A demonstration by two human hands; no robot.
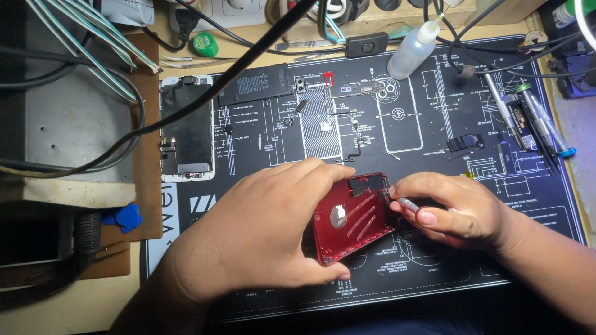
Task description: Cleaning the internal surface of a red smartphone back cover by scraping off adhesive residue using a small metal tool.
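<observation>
My left hand (pixel 270 229) grips a red phone rear housing (pixel 351 220), tilted up off the black repair mat (pixel 434 124), with its empty inside facing me. My right hand (pixel 453 208) holds a small silver screwdriver (pixel 408 204) with its tip at the housing's upper right edge, near a black bracket. A detached phone screen (pixel 186 130) lies face down at the mat's left end. Beside it rests a black battery (pixel 254 84). Small brackets, flex cables and a camera module (pixel 385 90) are spread over the mat's printed outlines.
A clear squeeze bottle (pixel 413 53) stands at the back. Several screwdrivers (pixel 534 118) lie at the mat's right. Blue picks (pixel 124 217) sit at the left. A grey box (pixel 68 124), thick black cables and striped wires crowd the left; a black cable (pixel 236 68) crosses overhead.
</observation>
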